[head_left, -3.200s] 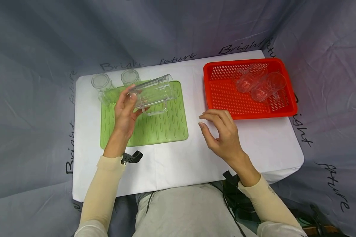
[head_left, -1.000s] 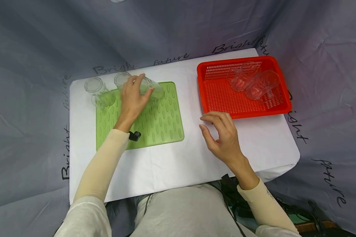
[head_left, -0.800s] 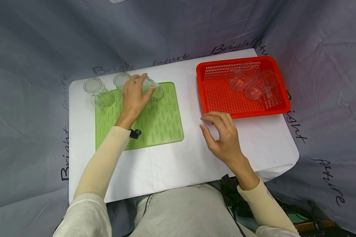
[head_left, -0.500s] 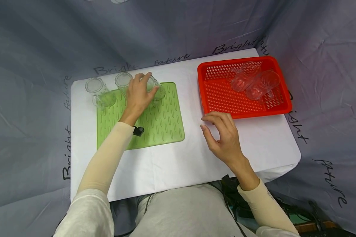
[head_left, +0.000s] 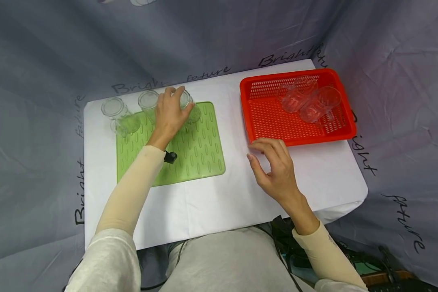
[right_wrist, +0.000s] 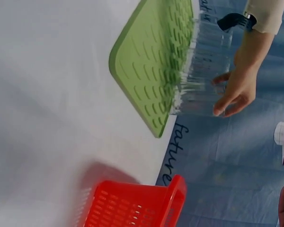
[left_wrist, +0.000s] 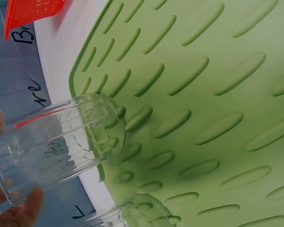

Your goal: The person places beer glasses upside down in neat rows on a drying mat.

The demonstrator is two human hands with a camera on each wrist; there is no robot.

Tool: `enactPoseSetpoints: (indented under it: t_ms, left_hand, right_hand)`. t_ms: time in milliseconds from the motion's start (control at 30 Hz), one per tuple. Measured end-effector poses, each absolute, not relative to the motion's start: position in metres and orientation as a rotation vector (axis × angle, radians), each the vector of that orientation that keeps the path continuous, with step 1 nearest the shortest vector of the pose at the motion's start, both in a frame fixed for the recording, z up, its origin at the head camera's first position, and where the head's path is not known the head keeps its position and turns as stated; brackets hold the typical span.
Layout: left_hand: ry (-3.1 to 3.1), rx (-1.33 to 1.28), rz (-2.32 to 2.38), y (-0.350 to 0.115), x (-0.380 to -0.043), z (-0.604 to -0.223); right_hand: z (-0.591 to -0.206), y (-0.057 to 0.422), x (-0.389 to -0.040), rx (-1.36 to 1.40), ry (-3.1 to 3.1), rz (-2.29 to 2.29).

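Left hand (head_left: 169,112) grips a clear glass mug (left_wrist: 61,146) from above, thumb and fingers bent around its upper end, the lower end on the green mat (head_left: 200,162) near its far edge. Just beside it, to the person's left, stands a second mug (head_left: 148,103), partly behind the hand; farther left, by the mat's corner, stands a third mug (head_left: 113,107), so the three form a row. Through the clear glass I can't be sure which way up the held one is. My reading of the step in hand is setting this mug down at the end of the row. Next, I judge, calls for a steady footing, then loosening the fingers and lifting straight up, so its neighbour isn't knocked. Right hand (head_left: 275,170) holds nothing, its fingers loosely bent, over the white table (head_left: 204,211) near the front of the red basket (head_left: 303,142). Inside the basket, toward its right side, two mugs (head_left: 320,104) lie on their sides, next to each other. Grey cloth (head_left: 204,40) with handwriting hangs beyond the table.
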State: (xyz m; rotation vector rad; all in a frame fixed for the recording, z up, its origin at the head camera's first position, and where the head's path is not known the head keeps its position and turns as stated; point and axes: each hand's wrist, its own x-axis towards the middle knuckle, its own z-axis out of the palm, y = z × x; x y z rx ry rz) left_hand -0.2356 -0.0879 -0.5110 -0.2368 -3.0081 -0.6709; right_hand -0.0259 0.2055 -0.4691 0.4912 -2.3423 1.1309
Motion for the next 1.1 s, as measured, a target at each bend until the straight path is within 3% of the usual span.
enactPoseSetpoints:
  t_ms: [1100]
  left_hand:
    - [-3.208, -0.148, -0.62, -0.071, -0.254, -0.508]
  right_hand:
    - [-0.47, 0.21, -0.024, 0.46, -2.361, 1.132]
